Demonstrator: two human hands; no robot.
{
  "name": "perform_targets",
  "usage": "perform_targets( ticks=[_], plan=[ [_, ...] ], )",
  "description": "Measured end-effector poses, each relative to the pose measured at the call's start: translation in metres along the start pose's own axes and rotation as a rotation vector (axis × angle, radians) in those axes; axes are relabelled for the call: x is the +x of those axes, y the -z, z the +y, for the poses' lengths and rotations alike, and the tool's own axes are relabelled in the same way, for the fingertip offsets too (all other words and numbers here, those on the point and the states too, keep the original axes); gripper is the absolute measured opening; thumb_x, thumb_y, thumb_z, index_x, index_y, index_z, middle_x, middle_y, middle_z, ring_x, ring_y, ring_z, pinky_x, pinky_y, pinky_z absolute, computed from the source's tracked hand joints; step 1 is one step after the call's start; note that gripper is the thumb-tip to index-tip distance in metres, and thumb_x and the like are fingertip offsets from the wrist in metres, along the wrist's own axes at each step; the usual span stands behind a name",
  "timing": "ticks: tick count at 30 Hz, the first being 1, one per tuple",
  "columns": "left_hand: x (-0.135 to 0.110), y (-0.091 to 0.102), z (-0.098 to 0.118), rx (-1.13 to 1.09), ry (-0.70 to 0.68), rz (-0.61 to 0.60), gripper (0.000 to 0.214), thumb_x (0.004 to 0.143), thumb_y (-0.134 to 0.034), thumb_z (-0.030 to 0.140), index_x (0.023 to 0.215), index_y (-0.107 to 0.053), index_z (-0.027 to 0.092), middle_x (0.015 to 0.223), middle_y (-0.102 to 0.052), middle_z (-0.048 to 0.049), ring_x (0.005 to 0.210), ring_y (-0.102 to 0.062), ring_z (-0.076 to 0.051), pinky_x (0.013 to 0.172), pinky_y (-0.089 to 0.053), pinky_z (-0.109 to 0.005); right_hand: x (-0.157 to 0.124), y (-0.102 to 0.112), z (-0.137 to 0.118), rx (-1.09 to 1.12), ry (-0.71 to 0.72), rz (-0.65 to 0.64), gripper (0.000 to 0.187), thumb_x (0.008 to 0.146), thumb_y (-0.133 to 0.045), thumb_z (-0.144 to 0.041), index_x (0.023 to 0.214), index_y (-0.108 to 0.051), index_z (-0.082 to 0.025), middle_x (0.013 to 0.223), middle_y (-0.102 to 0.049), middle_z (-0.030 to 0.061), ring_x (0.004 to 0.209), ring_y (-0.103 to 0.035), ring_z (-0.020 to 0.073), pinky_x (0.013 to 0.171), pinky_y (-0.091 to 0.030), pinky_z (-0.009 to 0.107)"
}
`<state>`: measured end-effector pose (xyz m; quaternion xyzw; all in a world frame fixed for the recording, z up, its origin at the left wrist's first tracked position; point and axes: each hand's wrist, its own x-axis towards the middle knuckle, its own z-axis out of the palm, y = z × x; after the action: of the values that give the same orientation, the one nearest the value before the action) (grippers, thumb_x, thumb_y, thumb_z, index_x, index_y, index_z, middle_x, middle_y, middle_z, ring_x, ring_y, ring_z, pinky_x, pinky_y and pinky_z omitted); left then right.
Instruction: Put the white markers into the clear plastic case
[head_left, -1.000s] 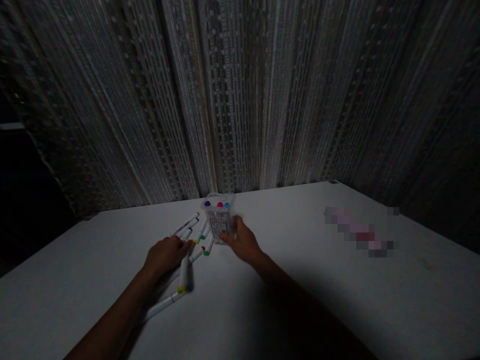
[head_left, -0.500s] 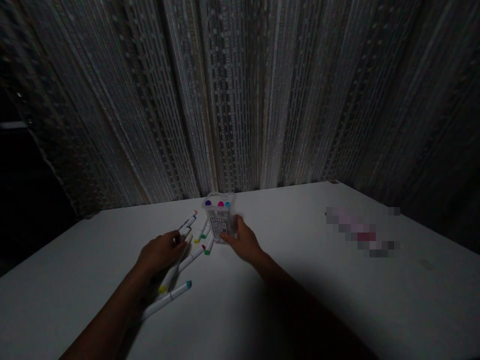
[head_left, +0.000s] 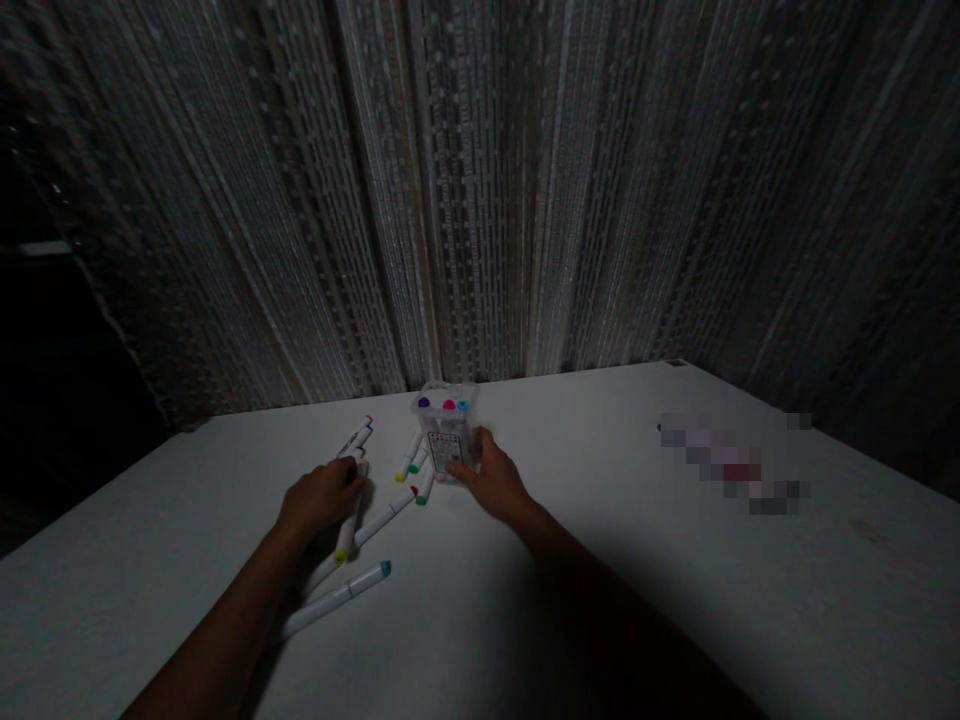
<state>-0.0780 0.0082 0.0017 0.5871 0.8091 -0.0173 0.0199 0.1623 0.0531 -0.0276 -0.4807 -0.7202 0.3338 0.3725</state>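
Observation:
My right hand (head_left: pixel 491 478) grips a clear plastic marker case (head_left: pixel 447 440) by its right side, thumb across the front label. Purple, pink and light-blue marker ends show at the top of the upright case. My left hand (head_left: pixel 321 497) is closed on a white marker with a yellow end (head_left: pixel 349 528), low over the table; its fingertips are partly hidden. Beyond that hand lie markers with red and dark-blue ends (head_left: pixel 358 437). A red-ended marker (head_left: pixel 386 517) and a blue-ended marker (head_left: pixel 341 597) lie nearer me. Yellow- and green-ended markers (head_left: pixel 409 458) rest left of the case.
The white table (head_left: pixel 585 440) reaches back to a hanging patterned curtain (head_left: pixel 480 200). On the right of the table lies a blurred-out pinkish item (head_left: pixel 712 460). The left side of the room is dark.
My left hand has drawn the yellow-ended marker away from the red- and blue-ended ones, and those have shifted left. My right hand still holds the case; the view has turned slightly.

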Motion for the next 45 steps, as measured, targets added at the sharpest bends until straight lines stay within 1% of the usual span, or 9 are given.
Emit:
perform_targets(
  ticks=[8, 16, 20, 30, 34, 37, 39, 41, 45],
  plan=[
    [0.001, -0.001, -0.003, -0.059, 0.030, 0.030, 0.037, 0.083, -0.031, 0.043, 0.103, -0.055, 0.024, 0.099, -0.066, -0.0083, 0.087, -0.062, -0.026, 0.065, -0.043, -0.031, 0.001, -0.002, 0.002, 0.009, 0.010, 0.020, 0.060, 0.073, -0.063, -0.038, 0.124, -0.038, -0.016, 0.115, -0.058, 0.0130, 0.106, -0.055, 0.0265, 0.087, -0.044, 0.039],
    [0.002, -0.003, -0.001, -0.079, -0.059, 0.009, 0.045, 0.084, -0.031, 0.036, 0.122, -0.053, 0.026, 0.113, -0.062, -0.0088, 0.102, -0.058, -0.028, 0.080, -0.043, -0.035, 0.001, -0.001, 0.002, 0.000, 0.012, 0.019, 0.061, 0.073, -0.063, -0.038, 0.125, -0.037, -0.018, 0.114, -0.059, 0.0127, 0.102, -0.056, 0.0262, 0.085, -0.044, 0.040],
    [0.003, -0.003, -0.001, -0.064, -0.082, -0.012, 0.046, 0.082, -0.037, 0.033, 0.125, -0.051, 0.024, 0.118, -0.059, -0.0084, 0.104, -0.057, -0.027, 0.080, -0.043, -0.033, 0.001, -0.001, 0.002, -0.012, 0.002, 0.009, 0.063, 0.073, -0.063, -0.039, 0.126, -0.037, -0.016, 0.114, -0.058, 0.0142, 0.102, -0.056, 0.0267, 0.084, -0.044, 0.040],
    [-0.001, -0.001, 0.000, -0.141, -0.077, 0.012, 0.050, 0.076, -0.046, 0.047, 0.120, -0.054, 0.025, 0.108, -0.064, -0.0050, 0.094, -0.060, -0.024, 0.073, -0.043, -0.029, 0.001, 0.000, 0.001, -0.012, 0.015, 0.003, 0.058, 0.074, -0.062, -0.038, 0.123, -0.040, -0.014, 0.113, -0.059, 0.0132, 0.104, -0.055, 0.0262, 0.086, -0.044, 0.039],
    [0.006, -0.005, -0.010, -0.183, -0.101, 0.057, 0.045, 0.074, -0.050, 0.046, 0.112, -0.060, 0.023, 0.108, -0.062, -0.0061, 0.096, -0.058, -0.023, 0.077, -0.044, -0.029, 0.002, -0.001, 0.002, -0.006, 0.011, 0.005, 0.060, 0.074, -0.062, -0.038, 0.124, -0.039, -0.015, 0.116, -0.057, 0.0134, 0.106, -0.055, 0.0262, 0.087, -0.043, 0.039],
    [0.016, -0.012, -0.023, -0.166, -0.127, 0.192, 0.046, 0.069, -0.058, 0.047, 0.106, -0.063, 0.021, 0.119, -0.055, -0.0086, 0.109, -0.051, -0.027, 0.086, -0.043, -0.031, 0.001, 0.000, 0.001, -0.007, 0.002, -0.002, 0.063, 0.075, -0.062, -0.037, 0.127, -0.037, -0.013, 0.120, -0.055, 0.0145, 0.109, -0.053, 0.0264, 0.089, -0.043, 0.038],
    [0.022, -0.017, -0.033, -0.170, -0.095, 0.243, 0.054, 0.065, -0.062, 0.048, 0.112, -0.061, 0.021, 0.123, -0.052, -0.0087, 0.112, -0.049, -0.028, 0.088, -0.043, -0.032, 0.001, 0.001, 0.000, -0.009, -0.003, -0.008, 0.066, 0.075, -0.061, -0.037, 0.129, -0.035, -0.011, 0.122, -0.054, 0.0154, 0.110, -0.052, 0.0266, 0.091, -0.042, 0.038],
    [0.026, -0.022, -0.040, -0.209, -0.081, 0.214, 0.059, 0.066, -0.061, 0.046, 0.118, -0.056, 0.020, 0.125, -0.050, -0.0094, 0.110, -0.051, -0.027, 0.089, -0.043, -0.031, 0.000, 0.001, -0.001, -0.009, -0.005, -0.009, 0.068, 0.075, -0.062, -0.036, 0.131, -0.033, -0.009, 0.123, -0.053, 0.0164, 0.111, -0.052, 0.0270, 0.092, -0.042, 0.038],
    [0.028, -0.023, -0.047, -0.262, -0.078, 0.111, 0.049, 0.072, -0.054, 0.032, 0.118, -0.053, 0.014, 0.126, -0.051, -0.0114, 0.106, -0.054, -0.023, 0.090, -0.041, -0.029, 0.001, 0.000, -0.001, -0.011, -0.002, -0.001, 0.067, 0.075, -0.062, -0.037, 0.129, -0.035, -0.009, 0.119, -0.055, 0.0169, 0.107, -0.054, 0.0274, 0.088, -0.043, 0.038]
  ],
)
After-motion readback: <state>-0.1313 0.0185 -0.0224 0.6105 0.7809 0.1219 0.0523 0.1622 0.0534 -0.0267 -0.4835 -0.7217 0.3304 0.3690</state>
